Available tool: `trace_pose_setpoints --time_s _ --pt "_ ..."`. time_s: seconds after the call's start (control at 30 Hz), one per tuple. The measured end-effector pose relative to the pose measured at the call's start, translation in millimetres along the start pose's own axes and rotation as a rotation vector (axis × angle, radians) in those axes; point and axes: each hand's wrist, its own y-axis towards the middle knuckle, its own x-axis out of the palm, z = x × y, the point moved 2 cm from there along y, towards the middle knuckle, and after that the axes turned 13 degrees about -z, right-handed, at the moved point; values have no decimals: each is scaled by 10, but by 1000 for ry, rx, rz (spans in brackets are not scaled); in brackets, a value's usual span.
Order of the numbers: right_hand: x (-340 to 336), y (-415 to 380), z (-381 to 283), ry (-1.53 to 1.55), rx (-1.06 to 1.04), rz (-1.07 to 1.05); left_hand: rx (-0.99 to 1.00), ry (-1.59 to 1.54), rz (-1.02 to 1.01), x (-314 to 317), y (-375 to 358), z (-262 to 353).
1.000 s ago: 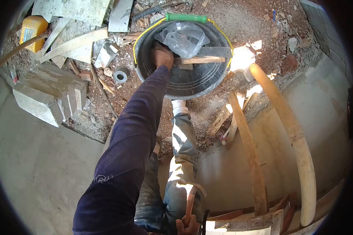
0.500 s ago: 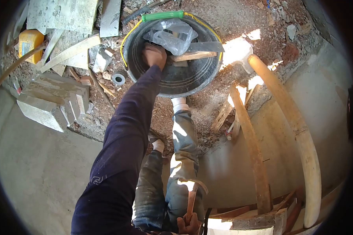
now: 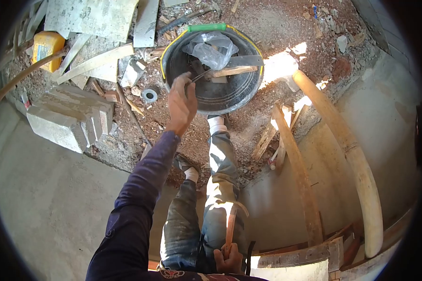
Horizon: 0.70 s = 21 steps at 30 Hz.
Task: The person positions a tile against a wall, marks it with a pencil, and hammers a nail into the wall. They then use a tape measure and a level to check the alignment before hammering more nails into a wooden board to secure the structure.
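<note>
My left hand [image 3: 182, 100] is over the near left rim of a black bucket [image 3: 173, 61], its thumb and fingers pinched on thin nails [image 3: 199, 76] that point into the bucket. Inside lie a crumpled clear plastic bag [image 3: 213, 52], a flat grey metal blade [image 3: 246, 61] and a pale wooden piece [image 3: 234, 71]. Low in the view, my right hand [image 3: 229, 258] is wrapped around the wooden handle of a hammer [image 3: 230, 225]. The hammer's curved head points away from me, above my right leg.
Grey blocks [image 3: 56, 126] and a yellow jug [image 3: 48, 49] stand to the left, near boards [image 3: 91, 18] and a metal ring [image 3: 149, 95]. On the right, a thick bamboo pole [image 3: 354, 154] and a wooden plank [image 3: 300, 178] lean upward from a wooden frame [image 3: 290, 258].
My left hand has come up out of the bucket toward me, now with thin nails in its fingers. The right hand still grips the hammer. The view has shifted slightly.
</note>
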Motion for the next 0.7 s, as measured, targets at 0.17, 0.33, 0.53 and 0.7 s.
trace_pose_setpoints --time_s 0.17,0.33,0.53,0.7 --pt "-13 82 -193 -4 -182 24 -217 -586 -34 -651 -679 461" --pt "-27 145 -323 -247 -474 11 -292 -1147 203 -1799 -1788 1204" --pt "11 737 -459 -524 -636 -158 -341 -1266 414 -2968 -3629 2079" --pt "-231 1878 -1078 -1128 -1174 -373 -51 -1470 766 -3084 -5472 2112"
